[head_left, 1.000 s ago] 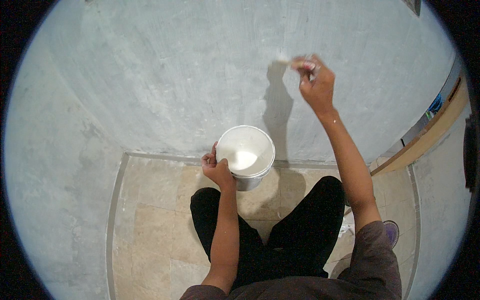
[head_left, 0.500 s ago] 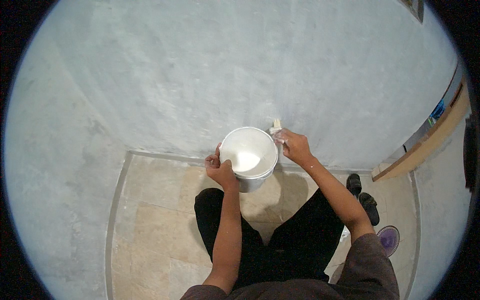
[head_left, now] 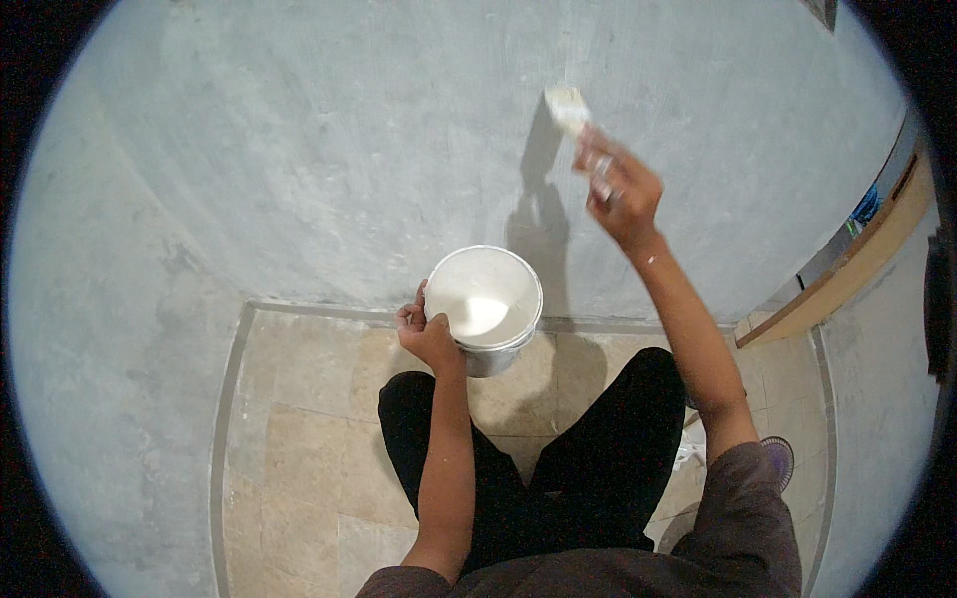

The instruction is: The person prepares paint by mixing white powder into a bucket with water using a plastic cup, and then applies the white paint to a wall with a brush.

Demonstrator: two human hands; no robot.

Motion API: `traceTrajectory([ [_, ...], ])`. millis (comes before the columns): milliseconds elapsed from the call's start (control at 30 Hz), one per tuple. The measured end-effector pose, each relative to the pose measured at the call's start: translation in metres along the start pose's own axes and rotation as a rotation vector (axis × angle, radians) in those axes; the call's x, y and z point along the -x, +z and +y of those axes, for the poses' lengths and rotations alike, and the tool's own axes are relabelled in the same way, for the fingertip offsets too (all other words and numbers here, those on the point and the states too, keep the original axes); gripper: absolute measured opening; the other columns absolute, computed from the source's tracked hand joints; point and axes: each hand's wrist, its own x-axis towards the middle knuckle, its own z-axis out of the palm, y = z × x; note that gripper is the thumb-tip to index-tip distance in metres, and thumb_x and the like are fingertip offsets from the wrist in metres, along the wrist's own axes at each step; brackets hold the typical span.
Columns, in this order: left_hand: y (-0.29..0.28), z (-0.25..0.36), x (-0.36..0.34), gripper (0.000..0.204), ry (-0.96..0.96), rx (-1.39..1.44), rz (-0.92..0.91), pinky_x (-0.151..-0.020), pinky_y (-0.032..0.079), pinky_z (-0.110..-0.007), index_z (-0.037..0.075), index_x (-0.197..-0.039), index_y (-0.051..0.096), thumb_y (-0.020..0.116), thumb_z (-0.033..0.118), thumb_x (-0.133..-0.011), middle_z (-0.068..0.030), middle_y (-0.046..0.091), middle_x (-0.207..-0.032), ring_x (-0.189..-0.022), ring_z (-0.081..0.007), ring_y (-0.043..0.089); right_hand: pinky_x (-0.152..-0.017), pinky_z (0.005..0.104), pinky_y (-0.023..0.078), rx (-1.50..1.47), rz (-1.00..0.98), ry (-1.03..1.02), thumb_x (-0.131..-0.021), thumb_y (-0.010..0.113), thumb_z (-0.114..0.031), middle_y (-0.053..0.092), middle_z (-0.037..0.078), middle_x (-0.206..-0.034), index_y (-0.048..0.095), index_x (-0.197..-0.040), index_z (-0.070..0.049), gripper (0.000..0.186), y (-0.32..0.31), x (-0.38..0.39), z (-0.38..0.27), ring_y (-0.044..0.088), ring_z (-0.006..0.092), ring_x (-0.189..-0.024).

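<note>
My left hand [head_left: 429, 334] grips the near left rim of a white paint bucket [head_left: 485, 359], thumb inside the edge and fingers outside. White paint [head_left: 485, 315] covers the bottom of the bucket, which is held above the floor and tilted a little toward me. My right hand [head_left: 620, 189], slightly blurred and smeared with paint, is closed round the handle of a paintbrush [head_left: 568, 110]. The brush is raised up and to the right of the bucket, its white bristles at or close to the grey wall [head_left: 349, 149]; whether they touch cannot be made out.
My bent knees flank the bucket above the beige tiled floor [head_left: 299, 439]. A wooden door frame [head_left: 827, 289] stands on the right. On the floor by my right elbow are a purple round basket-like thing [head_left: 781, 464], partly hidden, and a crumpled white item [head_left: 690, 448].
My right hand has carried the brush from beside the bucket's rim up along the wall. The bucket and my left hand have shifted slightly left.
</note>
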Motion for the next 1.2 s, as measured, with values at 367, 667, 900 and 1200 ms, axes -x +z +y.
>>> traceTrajectory([
  [367, 0.0, -0.01, -0.003, 0.039, 0.056, 0.004, -0.007, -0.092, 0.054, -0.041, 0.005, -0.089, 0.037, 0.04, -0.021, -0.06, -0.0288, 0.06, -0.118, -0.111, -0.0333, 0.062, -0.067, 0.0433, 0.053, -0.259, -0.675, 0.425, -0.073, 0.062, -0.001, 0.064, 0.012, -0.104, 0.059, -0.095, -0.008, 0.024, 0.03, 0.191, -0.062, 0.065, 0.032, -0.081],
  [667, 0.001, -0.007, 0.0, 0.039, 0.024, 0.032, -0.008, -0.092, 0.054, -0.041, 0.004, -0.089, 0.037, 0.04, -0.021, -0.059, -0.0286, 0.06, -0.119, -0.111, -0.0336, 0.061, -0.059, 0.0316, 0.05, -0.256, -0.229, 0.473, -0.076, 0.06, 0.003, 0.065, 0.009, -0.082, 0.064, -0.085, -0.006, 0.013, 0.002, 0.003, 0.027, 0.062, 0.0209, -0.062],
  [900, -0.004, -0.005, 0.001, 0.04, 0.073, 0.008, -0.033, -0.093, 0.054, -0.042, 0.003, -0.092, 0.037, 0.039, -0.02, -0.059, -0.0312, 0.058, -0.12, -0.112, -0.0349, 0.061, -0.07, 0.0332, 0.059, -0.03, 0.037, 0.114, -0.072, 0.069, 0.001, 0.066, 0.012, -0.119, 0.069, -0.091, -0.009, 0.022, -0.012, 0.022, 0.003, 0.07, 0.0249, -0.093],
  [1200, -0.001, -0.005, 0.003, 0.04, 0.104, 0.036, -0.058, -0.088, 0.057, -0.042, 0.002, -0.094, 0.034, 0.04, -0.019, -0.06, -0.0349, 0.055, -0.122, -0.11, -0.0368, 0.061, -0.074, 0.0392, 0.057, -0.137, -0.512, 0.404, -0.069, 0.069, -0.004, 0.065, 0.009, -0.11, 0.063, -0.096, -0.009, 0.028, 0.015, 0.22, -0.084, 0.067, 0.0285, -0.095],
])
